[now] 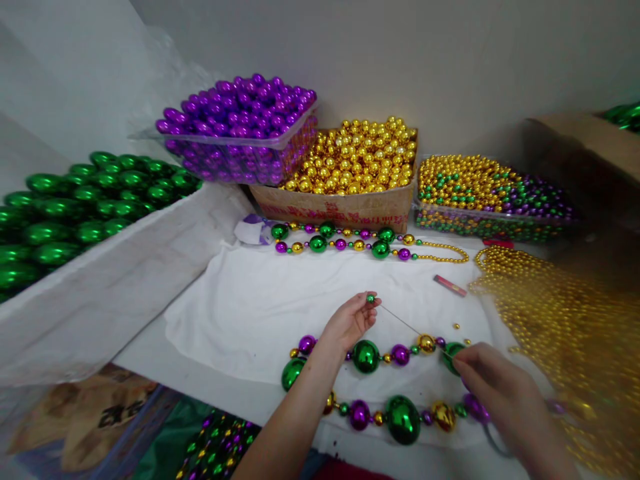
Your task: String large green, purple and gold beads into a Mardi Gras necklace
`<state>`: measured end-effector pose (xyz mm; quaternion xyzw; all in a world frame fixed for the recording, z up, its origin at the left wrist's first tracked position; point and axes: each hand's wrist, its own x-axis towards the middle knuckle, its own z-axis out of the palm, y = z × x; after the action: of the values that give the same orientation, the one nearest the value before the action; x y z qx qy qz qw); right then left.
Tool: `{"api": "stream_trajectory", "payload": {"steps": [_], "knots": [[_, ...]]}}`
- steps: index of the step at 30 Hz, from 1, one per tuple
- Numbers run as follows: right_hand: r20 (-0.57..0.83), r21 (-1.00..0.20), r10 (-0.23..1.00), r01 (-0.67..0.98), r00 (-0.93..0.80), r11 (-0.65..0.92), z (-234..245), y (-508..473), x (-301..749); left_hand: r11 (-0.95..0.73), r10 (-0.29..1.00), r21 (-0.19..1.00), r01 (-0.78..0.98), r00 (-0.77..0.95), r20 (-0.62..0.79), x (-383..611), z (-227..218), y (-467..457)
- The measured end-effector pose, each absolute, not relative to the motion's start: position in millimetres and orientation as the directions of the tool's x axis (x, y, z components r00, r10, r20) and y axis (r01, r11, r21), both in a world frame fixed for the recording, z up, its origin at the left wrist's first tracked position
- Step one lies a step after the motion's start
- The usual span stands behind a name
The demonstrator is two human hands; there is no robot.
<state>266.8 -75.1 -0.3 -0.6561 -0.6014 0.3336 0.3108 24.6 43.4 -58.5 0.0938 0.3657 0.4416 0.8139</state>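
My left hand [353, 319] pinches a small shiny green bead [371, 299] between thumb and fingertips. From that bead a thin string [400, 319] slants down to a gold bead [426, 343] on a bead strand. My right hand [505, 393], somewhat blurred, has its fingers pressed together on a thin strand beside a large green ball [453, 358]. The bead strand of green, purple and gold balls loops across the white cloth [240, 307]; another large green ball [403, 420] lies in its near row. My left forearm hides part of the loop.
Behind stand a clear tub of purple beads [295, 130], a carton of gold beads [335, 207] and a tub of small mixed beads [495, 217]. Green balls [55, 207] fill a box at left. A necklace [340, 245], red stick [450, 285] and gold chains [565, 320] lie around.
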Motion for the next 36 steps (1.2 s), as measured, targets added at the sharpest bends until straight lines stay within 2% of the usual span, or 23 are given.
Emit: {"api": "stream_trajectory", "payload": {"steps": [3, 6, 11, 17, 20, 24, 30, 36], "knots": [[-0.051, -0.834, 0.992, 0.542, 0.113, -0.105, 4.2, -75.9, 261.5, 0.574, 0.804, 0.503, -0.646, 0.332, -0.493, 24.6, -56.8, 42.5], [-0.097, -0.864, 0.984, 0.477, 0.151, -0.159, -1.2, -73.7, 256.4, 0.537, 0.832, 0.530, -0.657, 0.305, -0.464, 28.2, -51.7, 39.2], [-0.232, -0.952, 0.956, 0.161, 0.181, -0.261, -21.8, -57.0, 230.8, 0.390, 0.910, 0.660, -0.642, 0.157, -0.384, 50.1, -38.4, 22.9], [-0.151, -0.985, 0.981, 0.065, 0.125, -0.160, -8.2, -22.8, 204.3, 0.291, 0.957, 0.846, -0.447, 0.154, -0.248, 66.9, -9.6, 12.0], [-0.096, -0.994, 0.995, 0.048, 0.010, -0.097, 11.8, -9.7, 211.3, 0.115, 0.991, 0.937, -0.330, 0.096, -0.088, 60.3, 9.6, 21.8], [-0.024, -0.993, 0.997, 0.116, -0.074, -0.015, 25.3, 1.5, 220.6, -0.059, 0.988, 0.977, -0.203, 0.125, 0.085, 53.4, 25.0, 36.5], [0.060, -0.972, 0.997, 0.224, -0.056, 0.071, 22.7, 12.2, 213.6, -0.113, 0.974, 0.980, -0.164, 0.174, 0.141, 60.9, 29.1, 43.8], [0.044, -0.985, 0.999, 0.168, -0.007, 0.044, 20.8, 17.6, 211.8, -0.086, 0.978, 0.975, -0.203, 0.170, 0.122, 62.0, 35.5, 45.2]]}}
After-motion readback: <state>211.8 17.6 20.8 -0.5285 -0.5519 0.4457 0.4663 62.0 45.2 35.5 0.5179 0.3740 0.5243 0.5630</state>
